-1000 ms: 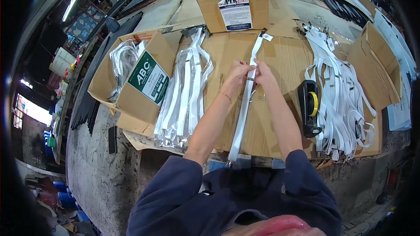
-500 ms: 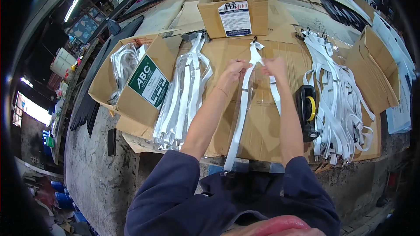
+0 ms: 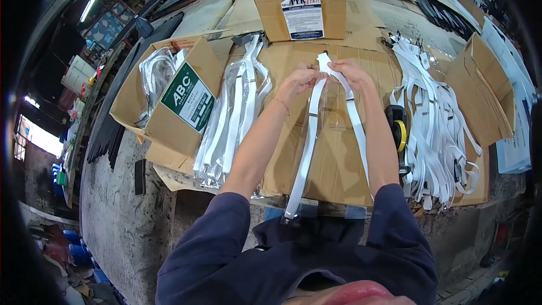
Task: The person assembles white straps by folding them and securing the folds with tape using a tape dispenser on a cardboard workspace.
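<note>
A pair of white suspenders (image 3: 305, 146) lies on the cardboard with its two long straps spread apart toward me. Metal adjusters show on both straps, and a clear plastic film seems to lie about them. My left hand (image 3: 305, 77) pinches the suspenders at the left of the junction where the straps meet. On the other side, my right hand (image 3: 350, 74) grips the top of the right strap with closed fingers. To the left are several bagged white suspenders (image 3: 237, 116). On the right lies a loose heap of white suspenders (image 3: 429, 118) beside a black tape dispenser (image 3: 399, 135) with a yellow roll.
An open carton with a green label (image 3: 155, 124) holds bagged suspenders at the left. Another open carton (image 3: 271, 14) stands at the back, and a third carton (image 3: 477, 93) leans at the right. A dark phone-like object (image 3: 140, 178) lies on the grey table.
My right hand, blurred before, has moved up and left toward the junction and is now near my left hand. The right strap now lies further into view, stretching down to the front.
</note>
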Demonstrator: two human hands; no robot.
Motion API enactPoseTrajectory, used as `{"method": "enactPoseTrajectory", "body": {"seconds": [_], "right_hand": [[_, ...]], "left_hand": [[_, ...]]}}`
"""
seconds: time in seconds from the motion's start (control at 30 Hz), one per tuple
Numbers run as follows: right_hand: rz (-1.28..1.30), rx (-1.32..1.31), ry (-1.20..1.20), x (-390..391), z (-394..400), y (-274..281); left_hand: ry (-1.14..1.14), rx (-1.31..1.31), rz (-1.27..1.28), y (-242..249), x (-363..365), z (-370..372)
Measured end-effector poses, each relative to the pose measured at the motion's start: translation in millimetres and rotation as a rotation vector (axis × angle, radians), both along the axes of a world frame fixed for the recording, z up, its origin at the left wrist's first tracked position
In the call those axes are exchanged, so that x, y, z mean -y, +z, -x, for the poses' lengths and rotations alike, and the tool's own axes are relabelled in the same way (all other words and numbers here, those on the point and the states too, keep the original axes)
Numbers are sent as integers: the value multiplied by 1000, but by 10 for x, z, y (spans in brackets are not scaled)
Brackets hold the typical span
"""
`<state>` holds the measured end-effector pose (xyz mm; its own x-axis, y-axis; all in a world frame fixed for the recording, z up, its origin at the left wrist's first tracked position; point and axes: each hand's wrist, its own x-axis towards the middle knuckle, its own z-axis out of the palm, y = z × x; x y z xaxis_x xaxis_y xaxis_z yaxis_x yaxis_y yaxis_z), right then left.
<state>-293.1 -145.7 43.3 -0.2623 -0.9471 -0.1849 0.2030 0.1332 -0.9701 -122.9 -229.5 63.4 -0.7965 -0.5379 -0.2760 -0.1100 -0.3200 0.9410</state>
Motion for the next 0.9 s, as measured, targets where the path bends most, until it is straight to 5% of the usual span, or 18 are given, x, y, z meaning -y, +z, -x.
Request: {"method": "enactPoseTrajectory", "body": {"seconds": [0.17, 0.4, 0.6, 0.73, 0.9], "right_hand": [[-88, -296, 65, -196, 3, 316], [-54, -324, 142, -225, -3, 451], [-50, -469, 169, -284, -39, 570], [151, -188, 31, -261, 43, 569], [219, -113, -151, -170, 146, 569]], "left_hand": [[-104, 52, 104, 46, 138, 110], [53, 43, 341, 155, -73, 46], [215, 31, 53, -85, -512, -486], [-231, 291, 354, -424, -850, -1059], [-223, -28, -199, -375, -1620, -1799]]}}
